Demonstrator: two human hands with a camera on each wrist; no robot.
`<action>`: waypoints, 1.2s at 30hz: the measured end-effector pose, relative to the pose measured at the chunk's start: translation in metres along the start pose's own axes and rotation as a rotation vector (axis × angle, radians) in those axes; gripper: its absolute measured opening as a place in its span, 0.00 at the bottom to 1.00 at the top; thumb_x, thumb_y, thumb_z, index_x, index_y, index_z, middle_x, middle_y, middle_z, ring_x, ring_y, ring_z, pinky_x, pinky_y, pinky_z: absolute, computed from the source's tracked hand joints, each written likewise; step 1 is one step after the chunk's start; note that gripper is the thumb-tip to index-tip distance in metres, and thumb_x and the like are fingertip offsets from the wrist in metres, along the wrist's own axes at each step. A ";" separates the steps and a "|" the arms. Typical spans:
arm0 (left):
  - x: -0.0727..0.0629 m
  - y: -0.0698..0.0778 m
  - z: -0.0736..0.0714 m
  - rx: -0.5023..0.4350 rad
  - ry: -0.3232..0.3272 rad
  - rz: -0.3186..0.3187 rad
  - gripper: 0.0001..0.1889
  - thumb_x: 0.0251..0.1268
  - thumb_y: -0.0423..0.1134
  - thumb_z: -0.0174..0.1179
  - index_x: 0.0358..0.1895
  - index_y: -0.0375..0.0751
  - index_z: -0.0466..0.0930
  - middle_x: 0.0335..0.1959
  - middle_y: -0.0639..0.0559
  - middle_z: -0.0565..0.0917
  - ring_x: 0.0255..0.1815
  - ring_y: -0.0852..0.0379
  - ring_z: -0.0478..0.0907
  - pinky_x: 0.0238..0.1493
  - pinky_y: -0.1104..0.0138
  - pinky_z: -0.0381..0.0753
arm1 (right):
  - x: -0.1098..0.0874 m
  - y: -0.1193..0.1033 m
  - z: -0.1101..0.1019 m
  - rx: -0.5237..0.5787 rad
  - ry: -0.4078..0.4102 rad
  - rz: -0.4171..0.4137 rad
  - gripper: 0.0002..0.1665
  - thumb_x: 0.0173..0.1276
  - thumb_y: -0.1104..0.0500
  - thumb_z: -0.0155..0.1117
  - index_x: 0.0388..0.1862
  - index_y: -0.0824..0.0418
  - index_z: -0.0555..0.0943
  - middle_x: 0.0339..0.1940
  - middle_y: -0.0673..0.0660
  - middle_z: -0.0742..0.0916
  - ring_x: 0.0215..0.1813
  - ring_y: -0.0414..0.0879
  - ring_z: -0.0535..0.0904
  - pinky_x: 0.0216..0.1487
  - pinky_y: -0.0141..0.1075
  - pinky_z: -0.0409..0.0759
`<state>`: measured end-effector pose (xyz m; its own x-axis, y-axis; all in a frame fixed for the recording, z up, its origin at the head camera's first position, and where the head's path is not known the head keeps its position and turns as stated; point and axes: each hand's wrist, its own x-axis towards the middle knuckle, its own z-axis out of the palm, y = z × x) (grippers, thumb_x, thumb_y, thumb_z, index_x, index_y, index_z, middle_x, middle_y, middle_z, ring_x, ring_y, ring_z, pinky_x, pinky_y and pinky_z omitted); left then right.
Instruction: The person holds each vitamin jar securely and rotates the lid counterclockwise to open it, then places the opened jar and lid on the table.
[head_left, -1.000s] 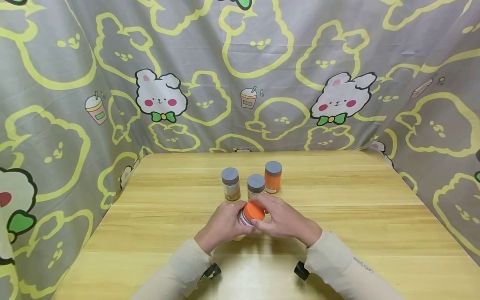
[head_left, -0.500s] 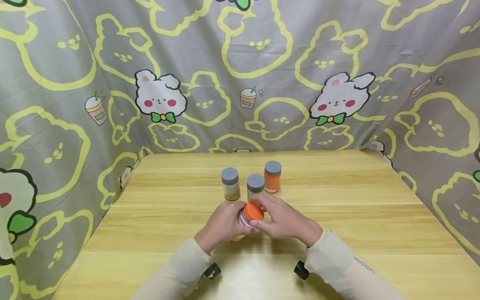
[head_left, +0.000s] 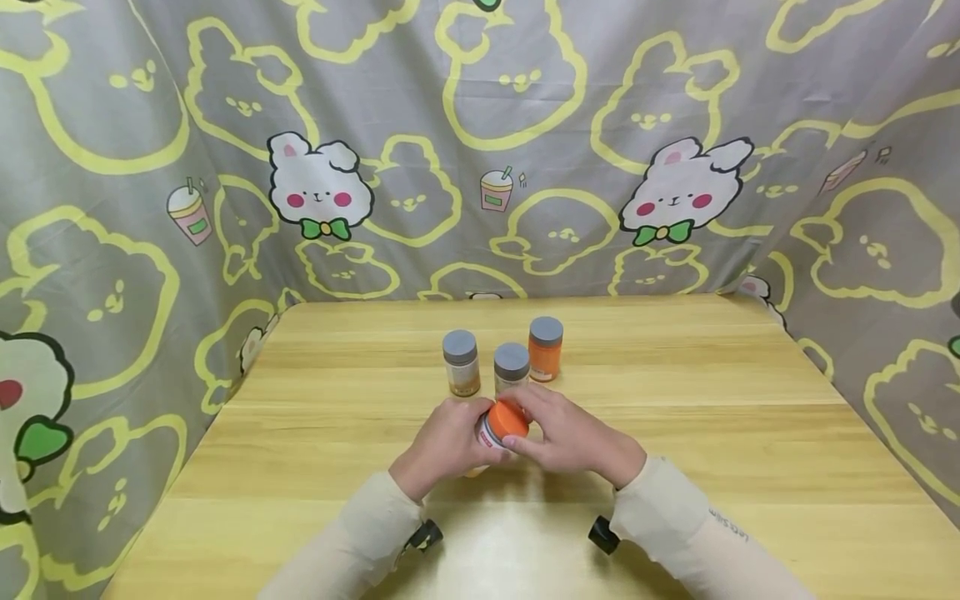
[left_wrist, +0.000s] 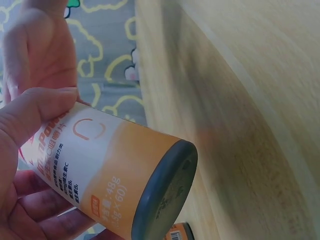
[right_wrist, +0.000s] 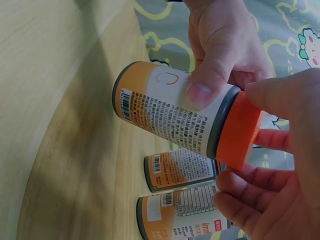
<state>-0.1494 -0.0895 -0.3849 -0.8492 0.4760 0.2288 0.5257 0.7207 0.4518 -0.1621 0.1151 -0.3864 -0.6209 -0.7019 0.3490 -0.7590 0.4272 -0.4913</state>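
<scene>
Straight ahead of your left hand (head_left: 448, 446) and right hand (head_left: 573, 433), the left jar (head_left: 461, 367), middle jar (head_left: 512, 365) and orange jar (head_left: 545, 354) bar your way; the slot between the first two is narrow. You can pass over bare table (head_left: 690, 375) on either side, until the curtain (head_left: 420, 212) walls you in.

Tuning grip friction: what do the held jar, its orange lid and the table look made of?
Jar: probably plastic, satin; smooth printed wall, though a label may hide it.
Lid: likely matte plastic; even orange, soft shading.
Table: wood or laminate, satin; grain streaks, blurred glare.
</scene>
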 end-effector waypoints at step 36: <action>0.001 0.000 0.002 0.048 -0.019 -0.009 0.22 0.38 0.46 0.77 0.36 0.40 0.80 0.26 0.56 0.79 0.26 0.61 0.74 0.29 0.69 0.75 | 0.001 0.000 0.003 -0.023 0.001 0.054 0.30 0.68 0.45 0.63 0.61 0.62 0.72 0.53 0.54 0.78 0.47 0.42 0.76 0.47 0.38 0.78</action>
<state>-0.1501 -0.0877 -0.3866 -0.8529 0.4788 0.2080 0.5204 0.7479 0.4122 -0.1618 0.1126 -0.3887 -0.6617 -0.6765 0.3234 -0.7284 0.4777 -0.4911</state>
